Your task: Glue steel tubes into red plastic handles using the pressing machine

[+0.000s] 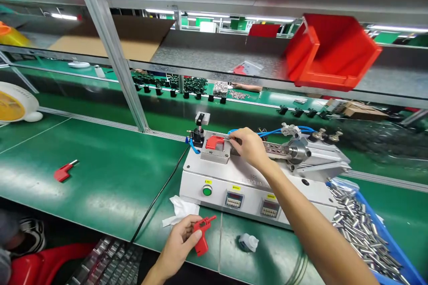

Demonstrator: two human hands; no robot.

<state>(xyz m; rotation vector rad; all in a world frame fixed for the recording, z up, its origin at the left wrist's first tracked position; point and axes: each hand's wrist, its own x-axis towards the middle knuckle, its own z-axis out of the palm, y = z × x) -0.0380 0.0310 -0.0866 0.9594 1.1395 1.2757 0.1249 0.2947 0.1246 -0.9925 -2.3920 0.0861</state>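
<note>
My left hand (180, 242) grips a red plastic gun-shaped part (201, 237) with a thin red nozzle, just in front of the bench machine (234, 173). My right hand (248, 144) reaches over that machine, thumb and fingers pinched at a thin metal tube (226, 140). The tube is at the front end of a second red gun-shaped part (213, 142), which lies in the metal fixture block (216, 156). Fingers partly hide the tube. A third red part (64, 172) with a metal tube lies on the green bench at the left.
A blue bin (384, 236) full of metal tubes stands at the right. Crumpled white tissue (183, 208) and a small bottle (248, 242) lie before the machine. A black cable (160, 189) crosses the bench. A red bin (334, 53) sits on the shelf above.
</note>
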